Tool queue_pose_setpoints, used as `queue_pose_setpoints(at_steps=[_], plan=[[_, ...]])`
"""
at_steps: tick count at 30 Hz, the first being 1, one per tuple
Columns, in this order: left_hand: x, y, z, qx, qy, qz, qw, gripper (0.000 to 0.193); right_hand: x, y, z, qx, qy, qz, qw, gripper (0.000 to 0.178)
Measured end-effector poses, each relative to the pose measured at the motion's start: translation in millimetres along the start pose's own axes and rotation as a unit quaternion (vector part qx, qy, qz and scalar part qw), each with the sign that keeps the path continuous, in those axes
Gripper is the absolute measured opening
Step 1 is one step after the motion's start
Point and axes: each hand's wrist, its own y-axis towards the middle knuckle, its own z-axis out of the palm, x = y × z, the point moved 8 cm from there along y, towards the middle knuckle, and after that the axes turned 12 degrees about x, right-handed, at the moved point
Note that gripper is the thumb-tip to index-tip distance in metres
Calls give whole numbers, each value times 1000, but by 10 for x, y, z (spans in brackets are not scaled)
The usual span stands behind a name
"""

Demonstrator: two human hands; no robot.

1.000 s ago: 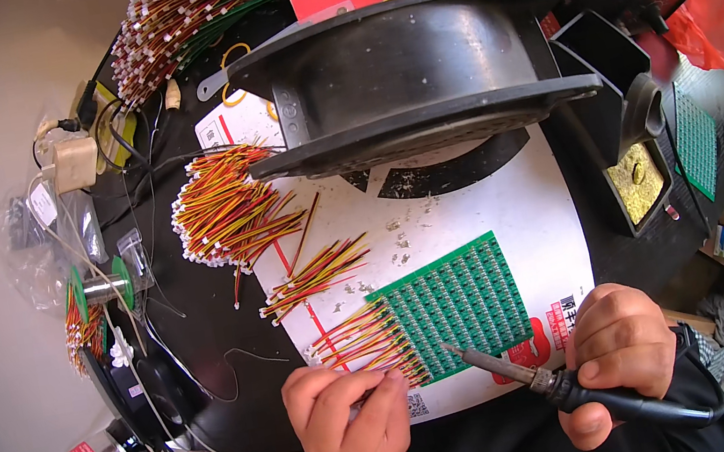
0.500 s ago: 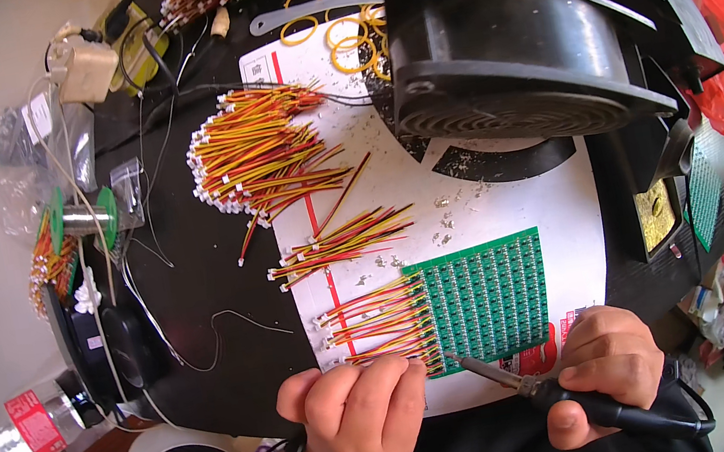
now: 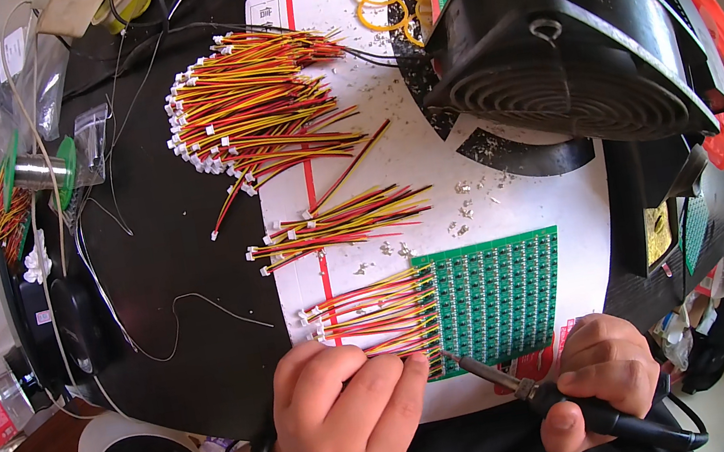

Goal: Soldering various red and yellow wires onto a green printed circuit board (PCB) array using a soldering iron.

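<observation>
A green circuit board panel (image 3: 506,298) lies on a white sheet, with red, yellow and black connector wires (image 3: 374,303) running out from its left edge. My left hand (image 3: 354,412) is closed by the board's lower left corner, thumb and fingers pinched on wires there; the exact wire ends are hidden by the fingers. In my right hand (image 3: 608,372) is a soldering iron (image 3: 490,373), its tip pointing left at the board's lower left edge, close to my left fingertips. Above the board lies a small loose group of connector wires (image 3: 352,220).
A large pile of connector wires (image 3: 258,110) lies farther back. A black fan (image 3: 562,52) stands at the back right, near yellow rubber bands (image 3: 380,10). Solder wire on a green spool (image 3: 41,171) is at left; a yellow sponge tray (image 3: 657,234) is at right. Solder bits dot the sheet.
The view has shifted slightly, so the fan and wire piles sit differently in the picture. Both hands keep their places by the board, with the iron tip still at its lower left edge.
</observation>
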Motion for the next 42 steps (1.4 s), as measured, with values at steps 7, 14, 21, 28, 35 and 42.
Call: queue_pose_setpoints(at_steps=[7,14,21,28,35,42], plan=[[-111,-21,-35,-8,74,-1,997,13,31,0,4,0,-3,6,1000,27],[-199,-6,2,25,109,16,994,21,1,-9,17,-5,-4,21,1000,28],[-163,-41,1,14,86,27,996,21,-7,-66,-43,-30,26,-21,999,26],[-147,-35,8,13,69,29,997,21,-8,-15,-8,-3,21,12,1000,26],[-148,-46,9,12,76,36,996,20,-13,-13,5,7,23,23,999,28],[-172,-2,0,26,96,24,995,20,-12,-1,0,8,14,22,1000,28]])
